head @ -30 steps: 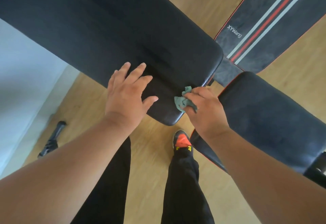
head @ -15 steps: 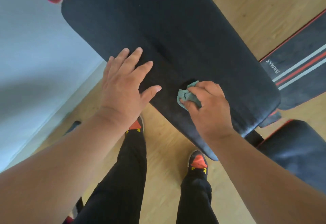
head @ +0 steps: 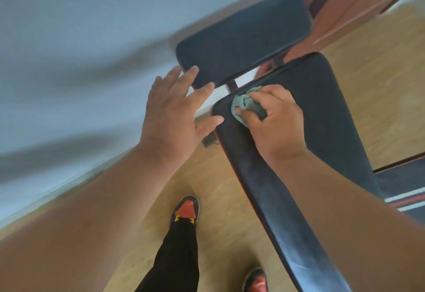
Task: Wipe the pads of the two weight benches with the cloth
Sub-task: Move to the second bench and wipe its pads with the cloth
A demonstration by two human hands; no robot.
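Left of centre in the frame, my left hand (head: 177, 117) hovers flat, its grip spread wide and empty, fingertips over the near edge of the small pad (head: 243, 36) above. To its right, my right hand (head: 273, 119) has its grip closed around the cloth (head: 245, 104), bunched under my fingers with a tuft poking out leftward. I judge it soft, light and easily wadded. It presses the upper-left corner of the long pad (head: 322, 130).

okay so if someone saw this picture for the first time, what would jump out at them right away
Probably the right hand at centre, pressing a crumpled green cloth onto the near corner of the long black bench pad. Beside it the left hand is spread open, fingers reaching toward the smaller pad beyond.
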